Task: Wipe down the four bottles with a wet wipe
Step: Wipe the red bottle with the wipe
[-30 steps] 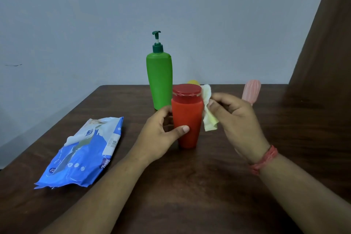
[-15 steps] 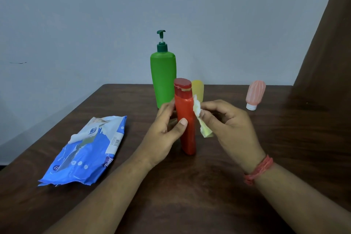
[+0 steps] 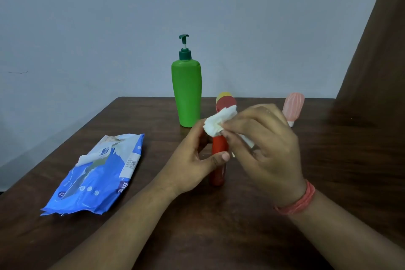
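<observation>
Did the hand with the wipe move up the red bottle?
Yes. The right hand carried the wet wipe from the side of the red bottle up to its cap, closer to the green pump bottle standing behind.

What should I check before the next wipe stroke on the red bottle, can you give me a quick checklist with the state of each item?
1. Red bottle steadied: ok, the left hand grips its body with thumb and fingers.
2. Wet wipe in hand: ok, the right hand pinches it against the bottle's upper part, just below the cap.
3. Bottle base on the table: ok, it stands there, tilted a little.
4. Nearby bottles clear: ok, the green pump bottle and pink bottle stand apart; the yellow bottle is mostly hidden behind.
5. Wipe pack within reach: ok, on the left.
6. Wipe damp enough: cannot tell.
</observation>
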A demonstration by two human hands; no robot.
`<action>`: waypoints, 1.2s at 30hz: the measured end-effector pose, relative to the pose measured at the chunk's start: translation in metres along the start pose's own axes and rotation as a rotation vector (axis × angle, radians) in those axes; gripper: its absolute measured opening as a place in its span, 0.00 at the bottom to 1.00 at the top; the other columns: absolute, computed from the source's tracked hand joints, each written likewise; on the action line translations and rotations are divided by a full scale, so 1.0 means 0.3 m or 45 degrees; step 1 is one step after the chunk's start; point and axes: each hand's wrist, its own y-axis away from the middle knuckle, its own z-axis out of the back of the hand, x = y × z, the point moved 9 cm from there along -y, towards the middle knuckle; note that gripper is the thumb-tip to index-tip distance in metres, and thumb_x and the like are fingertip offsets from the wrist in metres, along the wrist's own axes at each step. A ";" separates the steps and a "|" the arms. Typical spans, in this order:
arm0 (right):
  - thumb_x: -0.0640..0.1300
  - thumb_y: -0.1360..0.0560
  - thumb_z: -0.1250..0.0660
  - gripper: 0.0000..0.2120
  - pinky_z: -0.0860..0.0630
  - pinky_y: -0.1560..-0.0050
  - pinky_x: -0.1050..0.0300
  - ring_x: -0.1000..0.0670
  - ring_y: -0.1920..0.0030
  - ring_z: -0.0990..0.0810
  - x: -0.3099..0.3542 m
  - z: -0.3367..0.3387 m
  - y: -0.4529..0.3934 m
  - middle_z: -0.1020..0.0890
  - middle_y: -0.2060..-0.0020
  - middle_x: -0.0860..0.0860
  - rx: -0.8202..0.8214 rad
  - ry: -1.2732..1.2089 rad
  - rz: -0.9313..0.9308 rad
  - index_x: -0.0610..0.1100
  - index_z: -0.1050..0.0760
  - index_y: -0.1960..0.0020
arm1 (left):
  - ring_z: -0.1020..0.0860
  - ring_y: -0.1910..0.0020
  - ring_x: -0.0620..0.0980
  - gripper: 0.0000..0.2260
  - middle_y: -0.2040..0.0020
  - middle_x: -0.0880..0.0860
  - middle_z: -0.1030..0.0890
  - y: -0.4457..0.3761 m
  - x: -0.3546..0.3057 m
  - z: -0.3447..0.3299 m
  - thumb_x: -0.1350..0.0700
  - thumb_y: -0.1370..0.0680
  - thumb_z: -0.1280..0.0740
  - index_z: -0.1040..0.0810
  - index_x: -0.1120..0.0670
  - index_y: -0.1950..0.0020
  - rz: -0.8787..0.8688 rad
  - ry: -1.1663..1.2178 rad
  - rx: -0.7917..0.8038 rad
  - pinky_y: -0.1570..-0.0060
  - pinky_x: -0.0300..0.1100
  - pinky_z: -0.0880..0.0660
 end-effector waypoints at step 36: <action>0.37 0.24 0.28 0.05 0.26 0.50 0.60 0.52 0.50 0.21 -0.148 -0.009 0.002 0.18 0.55 0.55 0.053 -0.201 -0.345 0.46 0.18 0.50 | 0.25 0.33 0.40 0.31 0.36 0.38 0.22 0.009 0.021 -0.007 0.32 0.30 0.30 0.31 0.41 0.30 0.065 0.049 0.069 0.37 0.32 0.29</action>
